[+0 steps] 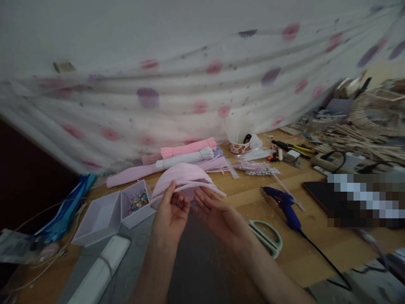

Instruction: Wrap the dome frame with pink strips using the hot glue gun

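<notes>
A pale pink, dome-shaped piece made of curved fuzzy strips (180,174), apparently pipe cleaners, is held over the table's near edge. My left hand (171,213) grips its near edge, with the thumb on top and the other fingers curled beneath. Beside it, my right hand (218,213) is turned partly palm up, its fingers stretched out at the piece's lower right. Whether those fingertips press on the strips I cannot tell. One loose strip end sticks out to the right above my right hand.
White boxes, one with colourful beads (138,201), stand left. Bundles of pipe cleaners (186,159) lie behind. To the right are a blue glue gun (281,202) with a red light, green-handled scissors (268,237), a paper cup (239,145) and pliers (292,147). A white power strip (99,270) lies front left.
</notes>
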The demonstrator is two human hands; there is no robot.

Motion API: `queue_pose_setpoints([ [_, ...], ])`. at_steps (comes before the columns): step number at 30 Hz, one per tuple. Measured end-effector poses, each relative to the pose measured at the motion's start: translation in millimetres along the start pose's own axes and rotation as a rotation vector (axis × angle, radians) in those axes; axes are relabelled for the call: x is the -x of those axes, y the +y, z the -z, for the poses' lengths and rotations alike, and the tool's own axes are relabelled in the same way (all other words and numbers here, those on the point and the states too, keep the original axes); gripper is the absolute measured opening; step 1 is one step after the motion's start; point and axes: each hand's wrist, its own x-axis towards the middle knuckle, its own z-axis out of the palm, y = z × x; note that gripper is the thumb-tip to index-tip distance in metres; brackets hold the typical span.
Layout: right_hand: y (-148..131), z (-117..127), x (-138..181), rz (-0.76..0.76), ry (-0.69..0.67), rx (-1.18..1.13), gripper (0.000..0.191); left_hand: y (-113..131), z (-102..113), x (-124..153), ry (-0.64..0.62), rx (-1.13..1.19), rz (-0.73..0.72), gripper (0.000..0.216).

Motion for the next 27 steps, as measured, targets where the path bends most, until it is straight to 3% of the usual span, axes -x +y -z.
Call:
queue_pose_setpoints([
  [6,7,-10,-8,0.074,-0.077,-0.07,0.036,-7,8,5,-0.03,-0.005,0.002,0.024],
  [16,15,7,0,0.022,-0.112,0.041,0.031,-7,12,3,-0.046,0.028,-0.03,0.034],
  [27,21,24,10,-0.035,-0.127,-0.01,0.029,-3,19,6,-0.031,0.074,-0.006,0.038],
])
